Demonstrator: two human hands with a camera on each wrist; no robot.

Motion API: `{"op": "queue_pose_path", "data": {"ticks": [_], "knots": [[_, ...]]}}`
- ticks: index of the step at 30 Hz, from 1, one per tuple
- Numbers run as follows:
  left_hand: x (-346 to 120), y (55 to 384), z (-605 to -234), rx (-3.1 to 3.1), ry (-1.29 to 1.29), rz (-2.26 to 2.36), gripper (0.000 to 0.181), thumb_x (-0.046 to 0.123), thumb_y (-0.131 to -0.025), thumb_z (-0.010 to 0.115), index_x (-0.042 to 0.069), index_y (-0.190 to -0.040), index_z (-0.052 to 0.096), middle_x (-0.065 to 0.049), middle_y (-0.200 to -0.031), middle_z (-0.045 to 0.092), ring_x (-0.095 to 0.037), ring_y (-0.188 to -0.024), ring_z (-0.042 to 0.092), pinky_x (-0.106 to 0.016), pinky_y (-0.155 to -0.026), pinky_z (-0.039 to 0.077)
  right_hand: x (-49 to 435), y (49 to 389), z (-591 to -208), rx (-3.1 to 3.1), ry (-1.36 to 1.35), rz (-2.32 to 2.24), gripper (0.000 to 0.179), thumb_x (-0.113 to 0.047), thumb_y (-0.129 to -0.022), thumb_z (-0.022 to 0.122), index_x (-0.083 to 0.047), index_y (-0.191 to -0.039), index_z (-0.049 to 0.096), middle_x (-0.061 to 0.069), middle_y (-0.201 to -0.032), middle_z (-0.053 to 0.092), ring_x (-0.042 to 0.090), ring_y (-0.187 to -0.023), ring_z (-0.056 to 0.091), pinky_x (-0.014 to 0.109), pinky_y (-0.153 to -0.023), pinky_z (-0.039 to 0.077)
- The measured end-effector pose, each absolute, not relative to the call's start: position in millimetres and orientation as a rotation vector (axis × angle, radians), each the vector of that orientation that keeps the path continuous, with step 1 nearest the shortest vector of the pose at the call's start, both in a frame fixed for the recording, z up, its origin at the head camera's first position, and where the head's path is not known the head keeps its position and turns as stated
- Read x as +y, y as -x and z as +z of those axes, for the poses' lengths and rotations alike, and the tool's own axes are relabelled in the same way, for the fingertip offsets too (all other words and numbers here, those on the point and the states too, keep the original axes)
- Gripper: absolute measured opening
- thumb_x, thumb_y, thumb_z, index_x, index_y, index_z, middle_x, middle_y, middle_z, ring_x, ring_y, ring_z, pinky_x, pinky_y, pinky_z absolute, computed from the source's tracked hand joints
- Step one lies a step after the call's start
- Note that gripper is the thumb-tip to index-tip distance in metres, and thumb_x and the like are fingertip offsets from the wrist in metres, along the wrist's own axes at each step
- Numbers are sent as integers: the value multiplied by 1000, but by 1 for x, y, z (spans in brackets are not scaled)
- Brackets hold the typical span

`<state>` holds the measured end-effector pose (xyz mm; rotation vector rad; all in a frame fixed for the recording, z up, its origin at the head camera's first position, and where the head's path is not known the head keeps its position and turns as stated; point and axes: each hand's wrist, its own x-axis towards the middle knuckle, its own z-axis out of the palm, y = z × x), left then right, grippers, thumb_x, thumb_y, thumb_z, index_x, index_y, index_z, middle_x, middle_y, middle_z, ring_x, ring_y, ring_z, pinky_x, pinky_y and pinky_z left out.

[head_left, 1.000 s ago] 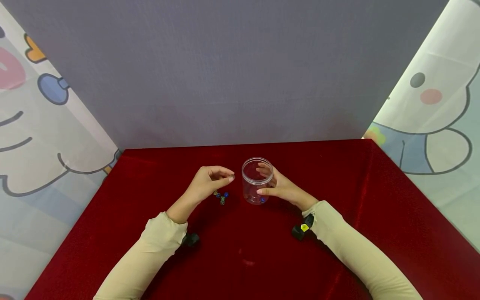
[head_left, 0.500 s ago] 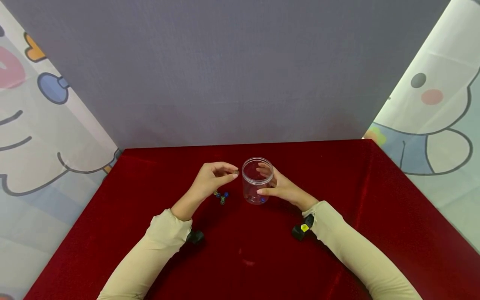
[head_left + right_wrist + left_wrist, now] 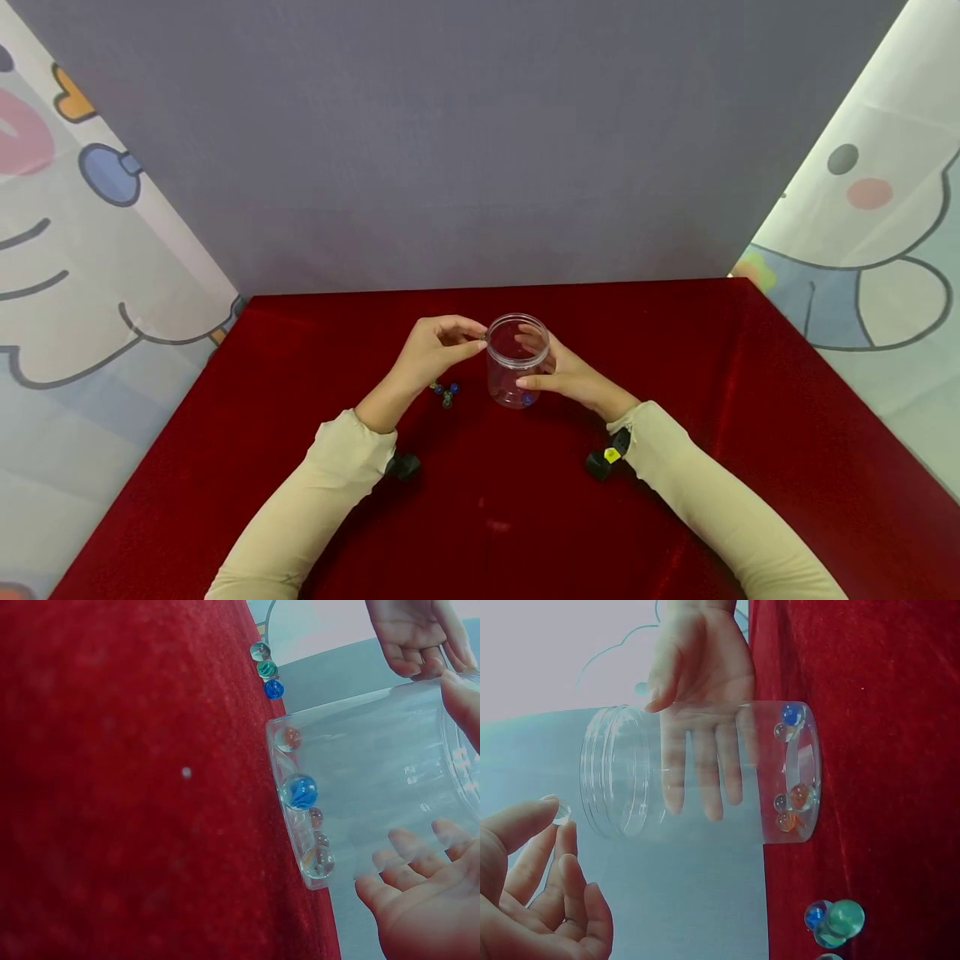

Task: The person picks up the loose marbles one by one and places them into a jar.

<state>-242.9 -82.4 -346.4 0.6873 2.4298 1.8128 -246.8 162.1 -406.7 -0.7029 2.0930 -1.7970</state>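
A clear plastic jar (image 3: 502, 379) stands upright on the red cloth, its mouth uncovered. My right hand (image 3: 573, 382) holds it from the right, thumb on the near side and fingers around the far side. Between the thumb and forefinger of my left hand (image 3: 429, 354) I pinch a clear glass marble (image 3: 563, 813), just outside the jar's rim on its left. Several marbles lie on the jar's bottom, among them a blue swirled marble (image 3: 301, 793) and an orange one (image 3: 802, 796).
Left of the jar, a few loose marbles lie on the cloth, including a green marble (image 3: 847, 919) and a blue marble (image 3: 274, 688). The red cloth (image 3: 487, 500) covers the table up to a grey back wall (image 3: 480, 150). Cartoon-printed sheets (image 3: 885, 250) hang at both sides.
My left hand has moved right and slightly away from me, bringing the pinched marble up to the jar's rim. The right hand and the jar have stayed in place.
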Motion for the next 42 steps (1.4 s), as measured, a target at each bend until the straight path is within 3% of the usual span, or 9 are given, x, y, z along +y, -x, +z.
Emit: {"op": "queue_pose_path", "data": {"ticks": [4,9,21,30,33,38,42], "knots": [[-79,242,-342,2425,-715,1827,19,12,-84,71,2,-101,71,-7,-88,67,-21,-73,56,-36,-64,49,162,247,-406,2096,699,-1792,89,-17,-83,72,-13,-150,14,12,-154,22,28,-142,19,54,-111,17],[-76,244,-343,2422,-738,1835,21,9,-84,71,-3,-102,70,-9,-89,68,-18,-72,56,-29,-63,48,162,248,-407,2094,692,-1795,88,-15,-83,71,-14,-149,14,11,-154,22,28,-142,19,54,-111,18],[-71,252,-352,2430,-744,1853,17,8,-83,72,1,-98,71,-6,-87,69,-17,-71,57,-26,-61,49,161,246,-405,2094,690,-1792,87,-15,-83,71,-13,-149,14,11,-153,22,29,-142,19,53,-111,18],[-71,251,-354,2414,-693,1859,18,10,-83,72,2,-99,71,-5,-87,69,-18,-72,58,-48,-70,52,161,248,-407,2097,695,-1783,87,-16,-83,72,-13,-149,15,12,-153,22,29,-142,19,54,-111,18],[-72,251,-355,2409,-682,1862,18,11,-83,72,3,-99,72,-6,-87,68,-18,-72,58,-48,-70,52,161,249,-407,2101,705,-1774,88,-19,-83,73,-13,-149,15,12,-153,23,29,-142,19,54,-111,18],[-74,252,-357,2407,-684,1872,20,13,-83,73,1,-100,71,-12,-90,68,-19,-71,57,-33,-64,51,159,249,-407,2102,714,-1767,88,-20,-83,73,-12,-149,15,12,-153,23,29,-141,20,55,-111,18],[-74,250,-358,2397,-685,1888,20,11,-83,72,0,-100,71,-15,-90,68,-19,-71,56,-33,-64,51,158,249,-407,2089,717,-1772,87,-18,-83,72,-13,-149,15,12,-153,22,29,-142,19,55,-111,18]]}}
